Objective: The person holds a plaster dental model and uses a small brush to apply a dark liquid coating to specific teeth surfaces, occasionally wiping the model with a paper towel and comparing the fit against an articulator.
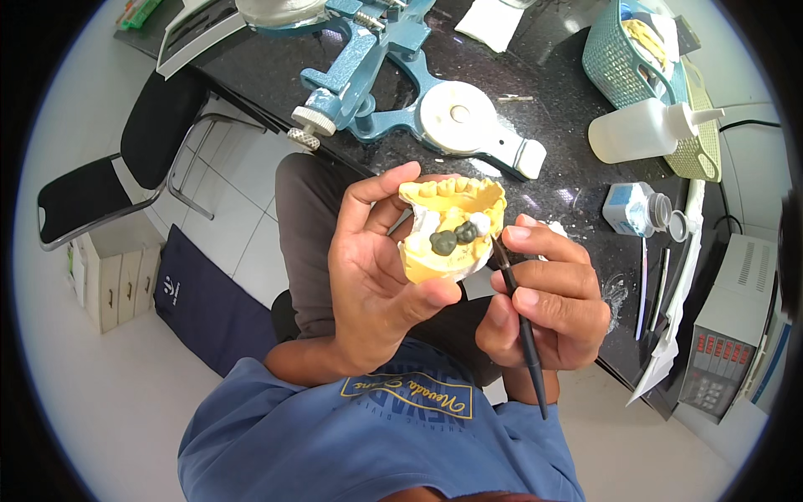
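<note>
My left hand (372,268) is closed round a yellow dental cast (439,266), fingers behind it and thumb along its lower edge. The cast shows a row of teeth along its top. Two dark green tooth-shaped pieces (443,243) sit on the cast, with a white tooth-shaped piece (480,223) beside them. In my right hand (556,305) is a slim tool with a black tapered handle (529,351), pinched like a pen. Its upper end meets the right edge of the cast; the exact tip is too small to make out.
Across the dark speckled bench (560,92) stands a blue metal articulator (393,117) with white plaster. To the right are a squeeze bottle (631,131), an opened small jar (631,209), baskets (595,58) and a grey control box (728,326). A black chair (159,134) stands left.
</note>
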Motion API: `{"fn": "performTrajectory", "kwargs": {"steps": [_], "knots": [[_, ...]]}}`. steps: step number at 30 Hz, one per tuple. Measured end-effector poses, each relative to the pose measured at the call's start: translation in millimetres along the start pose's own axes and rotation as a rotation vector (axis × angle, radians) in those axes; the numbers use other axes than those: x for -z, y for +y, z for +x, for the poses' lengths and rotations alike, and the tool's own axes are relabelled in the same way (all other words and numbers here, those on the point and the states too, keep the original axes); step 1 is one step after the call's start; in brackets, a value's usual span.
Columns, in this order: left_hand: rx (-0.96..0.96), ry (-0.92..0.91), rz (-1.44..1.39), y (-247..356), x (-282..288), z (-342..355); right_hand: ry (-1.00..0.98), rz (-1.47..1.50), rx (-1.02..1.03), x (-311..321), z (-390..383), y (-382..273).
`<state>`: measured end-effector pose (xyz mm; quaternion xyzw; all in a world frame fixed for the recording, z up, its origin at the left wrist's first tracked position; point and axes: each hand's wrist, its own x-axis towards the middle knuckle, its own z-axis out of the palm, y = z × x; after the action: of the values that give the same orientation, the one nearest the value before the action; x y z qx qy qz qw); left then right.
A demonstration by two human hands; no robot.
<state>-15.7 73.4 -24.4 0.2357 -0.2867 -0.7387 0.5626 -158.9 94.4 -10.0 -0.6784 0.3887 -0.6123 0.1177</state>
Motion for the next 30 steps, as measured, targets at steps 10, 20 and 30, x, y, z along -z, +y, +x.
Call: {"fn": "performTrajectory", "kwargs": {"steps": [10,20,30], "knots": [[0.006,-0.011,-0.001,-0.2,1.6,-0.4,-0.005,-0.005,0.005,-1.2,0.7,1.0],[0.001,-0.01,0.005,-0.5,1.6,-0.1,0.003,0.008,0.0,-1.2,-0.3,0.7],[-0.02,-0.023,0.013,-1.7,1.7,-0.5,-0.002,-0.005,-0.016,-1.3,0.5,-0.4]]}}
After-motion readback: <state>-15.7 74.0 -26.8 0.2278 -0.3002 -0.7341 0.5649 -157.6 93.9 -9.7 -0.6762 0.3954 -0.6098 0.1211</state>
